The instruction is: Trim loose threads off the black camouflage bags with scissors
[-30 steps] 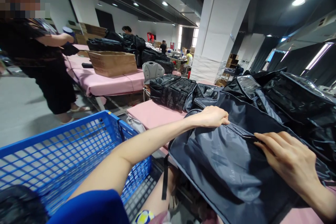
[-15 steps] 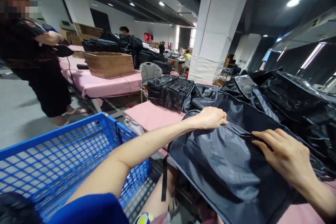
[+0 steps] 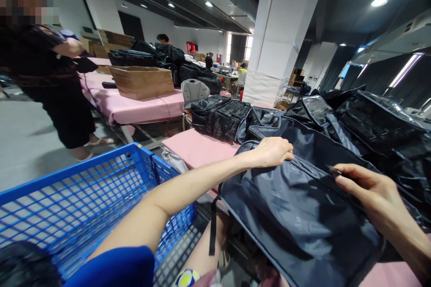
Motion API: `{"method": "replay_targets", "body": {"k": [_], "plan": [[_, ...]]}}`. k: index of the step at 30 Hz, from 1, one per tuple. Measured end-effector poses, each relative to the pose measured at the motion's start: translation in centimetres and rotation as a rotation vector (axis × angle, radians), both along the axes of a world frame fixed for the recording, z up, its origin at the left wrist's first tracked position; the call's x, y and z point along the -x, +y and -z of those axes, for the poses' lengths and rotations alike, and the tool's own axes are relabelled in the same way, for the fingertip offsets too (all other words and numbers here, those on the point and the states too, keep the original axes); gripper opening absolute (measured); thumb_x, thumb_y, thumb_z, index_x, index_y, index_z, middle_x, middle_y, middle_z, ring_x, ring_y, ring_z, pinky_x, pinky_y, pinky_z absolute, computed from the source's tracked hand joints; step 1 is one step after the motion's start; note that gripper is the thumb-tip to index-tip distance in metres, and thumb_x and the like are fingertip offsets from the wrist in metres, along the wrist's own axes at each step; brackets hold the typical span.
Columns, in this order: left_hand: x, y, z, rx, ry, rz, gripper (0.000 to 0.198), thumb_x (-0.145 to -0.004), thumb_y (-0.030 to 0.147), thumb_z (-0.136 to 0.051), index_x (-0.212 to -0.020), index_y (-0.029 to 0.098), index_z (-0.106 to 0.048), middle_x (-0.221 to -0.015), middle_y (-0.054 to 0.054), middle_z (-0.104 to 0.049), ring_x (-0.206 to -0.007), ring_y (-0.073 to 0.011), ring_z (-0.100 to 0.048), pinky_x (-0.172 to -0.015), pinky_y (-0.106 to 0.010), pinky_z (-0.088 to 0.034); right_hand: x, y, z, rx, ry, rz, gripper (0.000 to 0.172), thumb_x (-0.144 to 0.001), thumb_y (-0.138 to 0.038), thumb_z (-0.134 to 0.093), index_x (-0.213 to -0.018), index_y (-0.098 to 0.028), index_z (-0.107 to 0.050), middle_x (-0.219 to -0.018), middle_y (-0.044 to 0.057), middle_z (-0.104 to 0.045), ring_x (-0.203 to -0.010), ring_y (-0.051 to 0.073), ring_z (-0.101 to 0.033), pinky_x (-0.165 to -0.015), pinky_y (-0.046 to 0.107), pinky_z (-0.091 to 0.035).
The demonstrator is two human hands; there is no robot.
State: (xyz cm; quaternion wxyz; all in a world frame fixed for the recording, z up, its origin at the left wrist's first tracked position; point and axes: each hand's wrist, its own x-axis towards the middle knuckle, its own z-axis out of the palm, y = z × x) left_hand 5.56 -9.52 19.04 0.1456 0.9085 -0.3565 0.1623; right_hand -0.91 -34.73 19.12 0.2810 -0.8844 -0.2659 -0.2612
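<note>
On the pink table (image 3: pixel 191 145): dark bag (image 3: pixel 256 233), laid open, grey lining (image 3: pixel 286 202) exposed, covering the near left corner and projecting past the edge. At the gathered seam (image 3: pixel 305 167) of the lining: left hand (image 3: pixel 274 151), fingers curled and pressed together, pinching the fabric. Over the right part of the bag: right hand (image 3: pixel 373 188), thumb and forefinger pressed together, pinching a small dark tool (image 3: pixel 334 171) with a thin tip toward the seam; exact type too small to tell. Hanging at the bag's left side: black strap (image 3: pixel 213 228). Toward the table's far edge: camouflage bags (image 3: pixel 222 119). Toward the right edge: heap of dark bags (image 3: pixel 380 119). Beside the left edge: blue basket (image 3: pixel 74 171). On a second table (image 3: pixel 144 113), toward its near edge: cardboard box (image 3: pixel 144 84).
</note>
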Motion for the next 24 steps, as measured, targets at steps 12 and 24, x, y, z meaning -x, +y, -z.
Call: {"method": "replay_targets", "body": {"k": [12, 24], "plan": [[3.6, -2.3, 3.3, 0.189, -0.389, 0.121, 0.040, -0.084, 0.055, -0.052, -0.083, 0.016, -0.062, -0.088, -0.006, -0.061, -0.087, -0.0183, -0.050, -0.081, -0.036, -0.030, 2.9, -0.4, 0.2, 0.714, -0.822, 0.168, 0.024, -0.083, -0.023, -0.064, -0.106, -0.016, -0.063, -0.086, 0.001, -0.068, -0.072, 0.016, -0.055, -0.064, 0.029, -0.037], [4.9, -3.3, 2.8, 0.179, -0.245, 0.105, 0.018, -0.089, 0.028, -0.051, -0.084, 0.019, -0.065, -0.090, -0.003, -0.064, -0.092, -0.0166, -0.050, -0.081, -0.035, -0.029, 2.8, 1.0, 0.0, 0.912, -0.896, 0.150, 0.022, -0.085, -0.005, -0.050, -0.102, -0.012, -0.063, -0.079, 0.003, -0.066, -0.068, 0.015, -0.051, -0.063, 0.030, -0.034]]}}
